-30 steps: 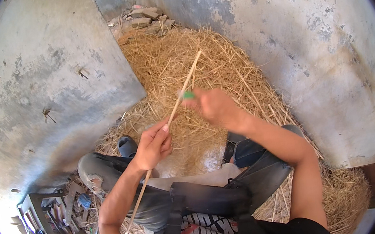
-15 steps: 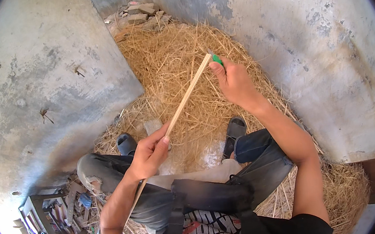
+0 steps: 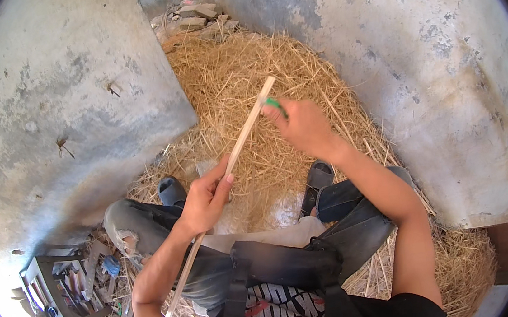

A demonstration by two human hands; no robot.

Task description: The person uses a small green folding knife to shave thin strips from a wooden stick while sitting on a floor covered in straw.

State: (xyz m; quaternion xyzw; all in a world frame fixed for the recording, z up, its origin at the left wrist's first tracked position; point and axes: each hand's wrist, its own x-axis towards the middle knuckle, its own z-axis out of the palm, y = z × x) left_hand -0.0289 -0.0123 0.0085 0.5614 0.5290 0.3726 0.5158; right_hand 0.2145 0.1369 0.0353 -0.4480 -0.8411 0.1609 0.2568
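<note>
My left hand (image 3: 204, 203) is closed around a long pale bamboo strip (image 3: 245, 133). The strip slants from its tip at the upper right down past my left forearm to the lower left. My right hand (image 3: 305, 126) grips a small green-handled knife (image 3: 276, 107), held against the strip a little below its far tip. The blade is mostly hidden at the strip's edge.
A heap of thin straw-like shavings (image 3: 225, 68) covers the floor ahead, between my sandalled feet and the worn walls (image 3: 408, 78). Broken bricks (image 3: 197, 18) lie in the far corner. At lower left stands a small rack (image 3: 48, 276) holding tools.
My right hand has moved the knife down and left along the strip, from its far tip toward my left hand. The strip's tip has shifted slightly left; my left hand still holds it.
</note>
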